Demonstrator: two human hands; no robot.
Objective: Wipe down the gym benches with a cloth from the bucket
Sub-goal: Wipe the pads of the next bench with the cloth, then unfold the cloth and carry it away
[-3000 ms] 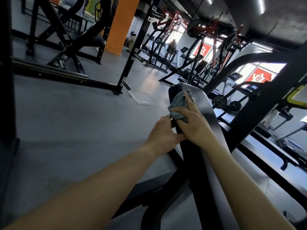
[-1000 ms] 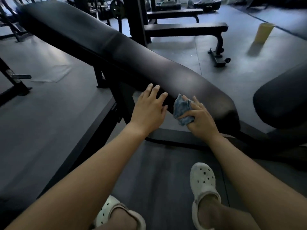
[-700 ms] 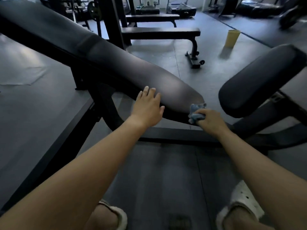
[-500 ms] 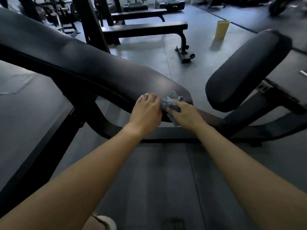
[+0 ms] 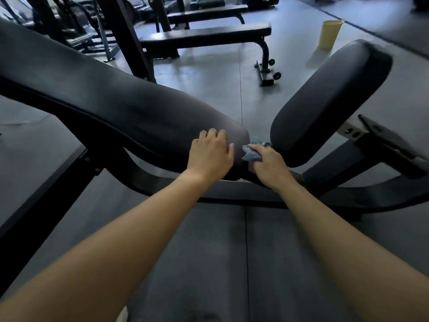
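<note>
Fingers (image 5: 256,148) of the right hand (image 5: 269,165) are curled tight round a bunched blue cloth (image 5: 251,154), and the left hand (image 5: 210,156) rests on the long black backrest pad (image 5: 104,96), its fingers close together and lightly bent. Biggest surface first: that pad wants long, overlapping passes. Then the seat pad (image 5: 325,101), tilted up on the right. The yellow bucket (image 5: 329,34) stands well behind it, handy for a rinse. Smallest job right now: the cloth sits in the gap between the pads, so press firmly round the backrest's end and seam, left hand bracing.
</note>
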